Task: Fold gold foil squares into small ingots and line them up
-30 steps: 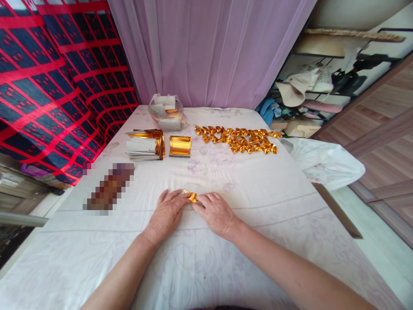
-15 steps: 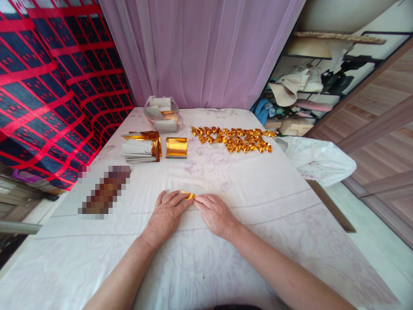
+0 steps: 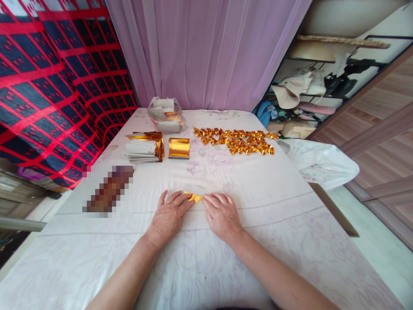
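Between my hands, a sheet of gold foil paper (image 3: 195, 197) lies partly folded on the cloth-covered table, its visible part tapering to a point on the right. My left hand (image 3: 170, 213) rests over its left side, fingers pressing it down, and covers much of that side. With fingertips closed together, my right hand (image 3: 223, 215) grips the pointed right end. Beyond them are a single flat gold sheet stack (image 3: 179, 148) and a thicker stack of gold foil papers (image 3: 142, 149) with pale backs. Several folded gold foil pieces (image 3: 238, 140) lie in rows to the right.
A clear plastic bag (image 3: 165, 115) of more papers stands at the table's back, near the purple curtain (image 3: 206, 56). On the left lies a pixelated reddish-brown item (image 3: 109, 189). A white plastic bag (image 3: 329, 161) and a crowded shelf (image 3: 309, 92) are off the right side.
My right hand has shifted slightly right, away from my left fingers, and more of the gold foil shows as a triangle. The view has moved a little. My left hand stays on the paper.
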The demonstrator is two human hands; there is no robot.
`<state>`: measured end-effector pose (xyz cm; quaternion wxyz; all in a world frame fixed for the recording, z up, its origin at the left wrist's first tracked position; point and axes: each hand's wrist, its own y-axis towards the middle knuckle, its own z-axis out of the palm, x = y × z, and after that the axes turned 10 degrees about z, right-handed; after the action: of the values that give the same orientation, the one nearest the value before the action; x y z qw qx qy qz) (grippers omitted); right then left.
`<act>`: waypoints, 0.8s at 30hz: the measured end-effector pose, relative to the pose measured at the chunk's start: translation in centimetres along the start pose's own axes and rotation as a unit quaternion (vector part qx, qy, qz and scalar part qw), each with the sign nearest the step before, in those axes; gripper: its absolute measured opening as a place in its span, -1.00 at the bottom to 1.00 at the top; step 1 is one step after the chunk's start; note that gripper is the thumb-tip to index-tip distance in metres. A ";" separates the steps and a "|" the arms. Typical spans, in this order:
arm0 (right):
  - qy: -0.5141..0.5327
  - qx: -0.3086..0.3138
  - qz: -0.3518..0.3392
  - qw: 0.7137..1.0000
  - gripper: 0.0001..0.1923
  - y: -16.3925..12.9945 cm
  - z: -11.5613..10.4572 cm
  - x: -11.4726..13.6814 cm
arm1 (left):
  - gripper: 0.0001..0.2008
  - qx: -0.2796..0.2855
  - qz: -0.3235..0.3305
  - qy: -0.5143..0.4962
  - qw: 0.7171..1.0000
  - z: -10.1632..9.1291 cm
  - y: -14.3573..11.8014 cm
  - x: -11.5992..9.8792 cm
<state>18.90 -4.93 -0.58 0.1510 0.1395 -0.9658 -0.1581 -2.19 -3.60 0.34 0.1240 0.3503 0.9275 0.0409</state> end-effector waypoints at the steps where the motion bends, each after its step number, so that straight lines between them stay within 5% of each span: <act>1: -0.002 -0.004 0.007 1.000 -0.67 0.0 0.0 0.0 | -0.51 -0.003 0.000 0.002 1.000 0.1 0.0 0.0; 9: -0.011 0.042 -0.011 0.999 -0.63 0.2 0.1 0.3 | -0.55 -0.014 0.007 0.001 1.000 0.3 0.0 0.0; 17: -0.021 0.003 0.062 0.998 -0.68 0.0 0.1 0.1 | -0.56 -0.036 0.015 -0.010 0.999 0.3 0.0 0.0; 24: 0.016 -0.020 0.015 1.000 -0.65 0.2 0.1 -0.1 | -0.66 -0.045 0.032 -0.033 0.998 0.2 0.4 0.0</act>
<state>18.90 -4.66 -0.58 0.1714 0.1245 -0.9619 -0.1726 -1.90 -3.28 0.24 0.1689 0.3748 0.9085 0.0751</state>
